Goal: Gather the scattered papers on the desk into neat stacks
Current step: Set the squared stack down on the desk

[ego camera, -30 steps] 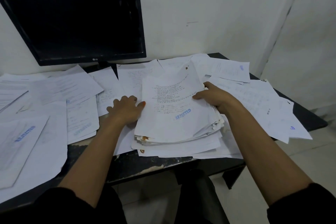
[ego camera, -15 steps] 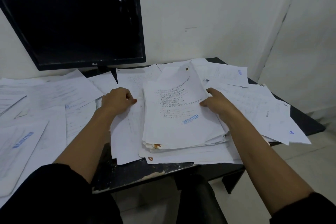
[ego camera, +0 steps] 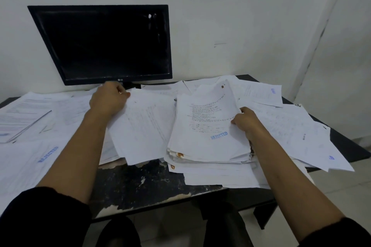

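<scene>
On desk (ego camera: 152, 182): left hand (ego camera: 108, 99) grips sheet (ego camera: 144, 126).

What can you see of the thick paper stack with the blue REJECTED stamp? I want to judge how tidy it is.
The stack is a thick pile of white sheets lying flat on the black desk, right of centre. Its top sheet bears handwritten lines and a blue REJECTED stamp. The edges are uneven, with orange marks at the near-left corner. The right hand grips its right edge; loose papers lie under and around it.
</scene>
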A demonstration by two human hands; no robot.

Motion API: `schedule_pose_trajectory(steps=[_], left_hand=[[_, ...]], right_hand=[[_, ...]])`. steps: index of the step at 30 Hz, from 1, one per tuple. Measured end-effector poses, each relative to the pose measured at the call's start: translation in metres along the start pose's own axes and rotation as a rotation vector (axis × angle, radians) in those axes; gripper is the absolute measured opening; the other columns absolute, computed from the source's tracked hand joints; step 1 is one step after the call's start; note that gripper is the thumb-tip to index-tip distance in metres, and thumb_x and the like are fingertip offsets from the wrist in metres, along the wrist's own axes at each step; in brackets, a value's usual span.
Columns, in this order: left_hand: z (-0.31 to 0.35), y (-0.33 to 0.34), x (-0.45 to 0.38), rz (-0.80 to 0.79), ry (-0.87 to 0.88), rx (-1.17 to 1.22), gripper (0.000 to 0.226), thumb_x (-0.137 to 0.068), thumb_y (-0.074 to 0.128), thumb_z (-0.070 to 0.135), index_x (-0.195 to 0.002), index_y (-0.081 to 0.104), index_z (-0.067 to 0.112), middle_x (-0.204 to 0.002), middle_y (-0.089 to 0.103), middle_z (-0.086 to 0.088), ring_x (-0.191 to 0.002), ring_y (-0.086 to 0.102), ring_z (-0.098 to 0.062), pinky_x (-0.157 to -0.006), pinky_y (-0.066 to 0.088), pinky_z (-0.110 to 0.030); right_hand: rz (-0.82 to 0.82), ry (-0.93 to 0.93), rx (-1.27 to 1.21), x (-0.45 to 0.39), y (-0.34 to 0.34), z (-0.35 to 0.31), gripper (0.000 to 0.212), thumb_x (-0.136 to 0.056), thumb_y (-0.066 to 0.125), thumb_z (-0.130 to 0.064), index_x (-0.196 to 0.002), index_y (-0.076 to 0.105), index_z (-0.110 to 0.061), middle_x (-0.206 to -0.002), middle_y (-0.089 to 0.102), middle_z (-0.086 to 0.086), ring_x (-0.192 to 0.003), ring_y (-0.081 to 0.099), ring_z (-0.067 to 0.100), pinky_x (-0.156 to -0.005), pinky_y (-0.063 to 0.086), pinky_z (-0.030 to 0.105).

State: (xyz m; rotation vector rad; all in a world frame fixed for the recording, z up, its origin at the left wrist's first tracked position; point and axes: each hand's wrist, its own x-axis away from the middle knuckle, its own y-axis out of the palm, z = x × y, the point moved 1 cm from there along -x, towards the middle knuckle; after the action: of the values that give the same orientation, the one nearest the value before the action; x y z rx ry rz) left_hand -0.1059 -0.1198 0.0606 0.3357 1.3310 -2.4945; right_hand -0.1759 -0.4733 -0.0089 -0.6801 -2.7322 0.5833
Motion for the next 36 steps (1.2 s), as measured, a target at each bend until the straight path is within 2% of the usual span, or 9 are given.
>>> schedule_pose_trajectory(steps=[8, 12, 15, 20, 23, 26, 29, 33, 36], left_hand=[[0.026, -0.043, 0.007, 0.21, 0.051, 0.188, 0.019, -0.094, 0.063, 0.029, -0.099, 0.064, 0.012, -0.094, 0.06, -0.004, -0.089, 0.054, -0.022, -0.078, 0.041, -0.035], [0.043, -0.062, 0.007, 0.388, 0.005, 0.292, 0.015, -0.096, 0.059, 0.026, -0.1, 0.062, 0.012, -0.096, 0.057, 0.0, -0.091, 0.051, -0.017, -0.08, 0.038, -0.03], [0.049, -0.066, 0.007, 0.418, -0.041, 0.425, 0.011, -0.096, 0.058, 0.025, -0.098, 0.059, 0.014, -0.095, 0.057, 0.0, -0.089, 0.052, -0.015, -0.08, 0.042, -0.029], [0.053, -0.034, 0.017, 0.146, -0.277, 0.764, 0.011, -0.097, 0.057, 0.022, -0.097, 0.053, 0.012, -0.079, 0.049, 0.003, -0.073, 0.048, -0.012, -0.073, 0.041, -0.028], [0.056, 0.003, 0.035, -0.019, -0.417, 0.841, 0.025, -0.099, 0.053, 0.018, -0.076, 0.047, 0.012, -0.076, 0.048, -0.002, -0.074, 0.05, -0.021, -0.056, 0.039, -0.025], [0.056, 0.038, 0.057, -0.193, -0.503, 0.725, 0.023, -0.1, 0.052, 0.019, -0.083, 0.051, 0.004, -0.08, 0.05, -0.009, -0.066, 0.047, -0.023, -0.057, 0.038, -0.028], [0.049, 0.067, 0.064, -0.412, -0.392, 0.511, 0.029, -0.099, 0.055, 0.021, -0.111, 0.057, -0.005, -0.1, 0.052, -0.013, -0.087, 0.056, -0.031, -0.07, 0.043, -0.033], [0.044, 0.083, 0.064, -0.552, -0.187, 0.143, 0.036, -0.092, 0.063, 0.034, -0.071, 0.049, 0.008, -0.071, 0.048, -0.007, -0.062, 0.047, -0.022, -0.058, 0.036, -0.028], [0.046, 0.092, 0.059, -0.505, -0.107, -0.115, 0.04, -0.087, 0.061, 0.052, -0.083, 0.056, 0.012, -0.09, 0.06, -0.008, -0.086, 0.058, -0.028, -0.073, 0.043, -0.032]], right_hand=[[-0.002, 0.021, 0.028, -0.001, 0.006, -0.002, 0.035, -0.093, 0.05, -0.004, -0.128, 0.049, -0.003, -0.123, 0.056, 0.017, -0.092, 0.05, 0.027, -0.076, 0.041, 0.032], [-0.006, 0.028, 0.031, -0.001, 0.005, -0.002, 0.036, -0.092, 0.051, -0.005, -0.128, 0.049, -0.002, -0.125, 0.056, 0.019, -0.093, 0.051, 0.028, -0.077, 0.042, 0.033], [-0.016, 0.031, 0.031, 0.0, 0.005, -0.004, 0.037, -0.091, 0.052, -0.006, -0.128, 0.049, -0.002, -0.125, 0.055, 0.018, -0.095, 0.051, 0.028, -0.08, 0.044, 0.034], [-0.049, 0.018, 0.007, 0.002, 0.007, -0.002, 0.033, -0.092, 0.05, -0.005, -0.125, 0.049, -0.002, -0.121, 0.056, 0.018, -0.097, 0.053, 0.028, -0.082, 0.046, 0.034], [-0.074, 0.016, -0.013, 0.004, 0.007, -0.001, 0.025, -0.093, 0.051, -0.005, -0.117, 0.049, -0.002, -0.114, 0.055, 0.017, -0.096, 0.053, 0.029, -0.08, 0.046, 0.034], [-0.096, 0.025, -0.045, 0.001, 0.005, 0.003, 0.021, -0.092, 0.05, -0.003, -0.112, 0.053, 0.005, -0.111, 0.058, 0.021, -0.091, 0.054, 0.03, -0.074, 0.044, 0.032], [-0.126, 0.051, -0.16, -0.004, 0.006, 0.005, 0.029, -0.095, 0.054, -0.015, -0.113, 0.058, 0.007, -0.121, 0.06, 0.023, -0.096, 0.058, 0.031, -0.08, 0.047, 0.034], [-0.163, 0.032, -0.249, -0.002, 0.006, 0.005, 0.058, -0.095, 0.049, -0.051, -0.138, 0.05, -0.012, -0.136, 0.053, 0.006, -0.118, 0.054, 0.027, -0.104, 0.044, 0.04], [-0.201, 0.023, -0.367, -0.003, 0.005, 0.009, 0.071, -0.091, 0.046, -0.062, -0.144, 0.044, -0.016, -0.143, 0.049, 0.002, -0.126, 0.05, 0.025, -0.11, 0.038, 0.042]])
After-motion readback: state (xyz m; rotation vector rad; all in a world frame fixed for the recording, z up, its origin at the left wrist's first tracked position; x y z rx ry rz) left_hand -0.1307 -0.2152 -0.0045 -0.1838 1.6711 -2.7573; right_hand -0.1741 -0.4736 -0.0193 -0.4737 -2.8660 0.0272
